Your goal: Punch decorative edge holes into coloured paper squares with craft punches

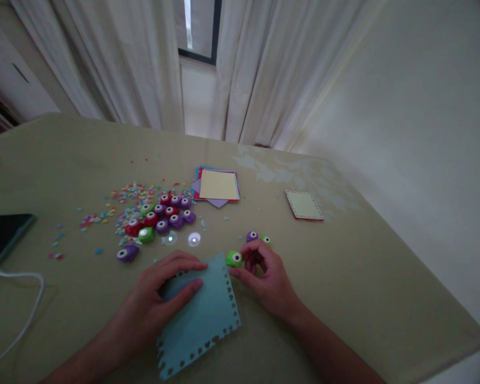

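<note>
A light blue sheet of paper [208, 314] has small shapes punched along its edges. My left hand [166, 290] holds it at the upper left, with thumb and fingertips resting on its face. At the paper's upper right corner is a green craft punch [234, 258] with a dark flower-like mark on top. My right hand [270, 277] grips this punch between thumb and fingers, its remaining fingers curled. Just beyond those fingers sit a purple punch [252, 236] and another green punch [266, 240], partly hidden by the hand.
A cluster of red, purple and green punches [162, 216] stands left of centre amid colourful paper confetti [134, 192]. Behind lies a stack of coloured paper squares [219, 185]; a punched pale card [304, 205] lies right. A dark tablet [4, 237] and white cable [22, 274] occupy the left edge.
</note>
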`<state>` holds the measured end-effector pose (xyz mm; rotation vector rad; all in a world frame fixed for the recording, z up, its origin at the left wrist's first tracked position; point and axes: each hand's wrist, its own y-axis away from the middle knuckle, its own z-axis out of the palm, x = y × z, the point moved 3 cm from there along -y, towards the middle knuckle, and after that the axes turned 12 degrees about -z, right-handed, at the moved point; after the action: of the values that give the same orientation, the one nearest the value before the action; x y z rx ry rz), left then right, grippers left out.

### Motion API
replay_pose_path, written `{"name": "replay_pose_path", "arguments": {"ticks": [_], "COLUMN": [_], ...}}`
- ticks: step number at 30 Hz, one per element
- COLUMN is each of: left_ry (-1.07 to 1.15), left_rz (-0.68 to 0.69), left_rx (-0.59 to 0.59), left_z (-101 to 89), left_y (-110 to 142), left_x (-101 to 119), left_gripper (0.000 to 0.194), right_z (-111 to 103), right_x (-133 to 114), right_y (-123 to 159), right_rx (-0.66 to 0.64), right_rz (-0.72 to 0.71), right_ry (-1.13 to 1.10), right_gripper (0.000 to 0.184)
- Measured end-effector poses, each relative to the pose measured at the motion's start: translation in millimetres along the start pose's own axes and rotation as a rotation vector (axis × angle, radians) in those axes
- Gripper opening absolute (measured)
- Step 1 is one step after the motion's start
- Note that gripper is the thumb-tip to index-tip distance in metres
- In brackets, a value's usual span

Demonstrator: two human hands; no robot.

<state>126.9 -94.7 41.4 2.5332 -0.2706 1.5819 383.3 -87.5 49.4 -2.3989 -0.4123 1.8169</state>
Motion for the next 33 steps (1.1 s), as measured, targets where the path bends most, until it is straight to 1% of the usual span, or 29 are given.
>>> {"name": "replay_pose_path", "arguments": {"ticks": [6, 9, 11, 13, 15, 16, 18, 20, 22, 24, 27, 33], "left_ry": [-0.004, -0.05, -0.12, -0.235, -0.374, -0.44, -0.548, -0.621, -0.666, -0.69, -0.695, -0.668], "left_rz": [0.002, 0.014, 0.049, 0.11, 0.185, 0.219, 0.26, 0.271, 0.291, 0.314, 0.308, 0.264], "left_rx": [-0.018, -0.017, -0.033, -0.087, -0.135, -0.137, -0.091, -0.052, -0.087, -0.168, -0.234, -0.266], "left_z": [0.4, 1.4, 3.3, 7.0, 11.0, 12.3, 12.5, 10.5, 8.1, 5.4, 0.8, -1.1], "left_y": [1.9, 2.2, 1.1, 0.1, 0.5, 1.2, 3.3, 5.3, 6.5, 6.5, 4.7, 2.9], "left_x": [0.2, -5.2, -11.1, -17.1, -21.3, -22.2, -21.7, -19.4, -17.0, -16.0, -17.3, -23.1], "left_gripper": [0.02, 0.022, 0.025, 0.029, 0.033, 0.034, 0.034, 0.041, 0.059, 0.073, 0.079, 0.082], "right_z": [-0.3, 0.5, 2.8, 5.9, 8.2, 8.6, 8.0, 6.5, 4.7, 2.8, 0.4, -1.7], "right_x": [-0.6, 1.3, 4.2, 7.1, 8.8, 9.2, 9.0, 8.2, 7.7, 8.6, 11.6, 13.7], "right_y": [-0.2, -0.4, -0.4, -0.2, -0.4, -0.7, -1.9, -3.5, -5.1, -6.4, -7.5, -8.3], "right_rx": [-0.023, -0.081, -0.161, -0.242, -0.282, -0.282, -0.268, -0.272, -0.286, -0.278, -0.242, -0.27], "right_rz": [-0.015, -0.014, -0.006, -0.016, -0.043, -0.056, -0.066, -0.069, -0.072, -0.063, -0.044, -0.052], "right_ry": [-0.008, 0.006, 0.055, 0.127, 0.189, 0.211, 0.246, 0.268, 0.276, 0.271, 0.254, 0.226], "right_gripper": [0.036, 0.038, 0.038, 0.036, 0.034, 0.032, 0.029, 0.027, 0.025, 0.023, 0.021, 0.024]}}
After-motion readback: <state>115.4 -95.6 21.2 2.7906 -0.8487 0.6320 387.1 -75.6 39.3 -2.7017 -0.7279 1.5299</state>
